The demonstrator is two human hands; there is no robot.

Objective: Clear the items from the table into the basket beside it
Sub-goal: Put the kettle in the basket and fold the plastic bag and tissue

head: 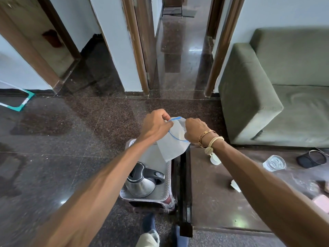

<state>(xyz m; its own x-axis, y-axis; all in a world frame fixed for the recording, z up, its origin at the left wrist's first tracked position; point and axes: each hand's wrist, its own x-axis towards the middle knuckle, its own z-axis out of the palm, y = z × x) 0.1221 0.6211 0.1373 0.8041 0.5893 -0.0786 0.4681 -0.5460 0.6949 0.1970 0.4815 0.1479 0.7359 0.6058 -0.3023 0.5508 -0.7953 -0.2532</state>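
Kettle (141, 183) in basket (146, 199), left hand (156, 124) and right hand (195, 130) fingers pinching blue-rimmed bag (173, 147) above it

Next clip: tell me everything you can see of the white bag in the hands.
The bag is whitish, thin and translucent, with a blue band round its mouth. The left hand and right hand pinch the mouth on opposite sides, holding it over the far end of the basket. Its bottom corner hangs toward the basket; contact there is unclear. Contents cannot be told.
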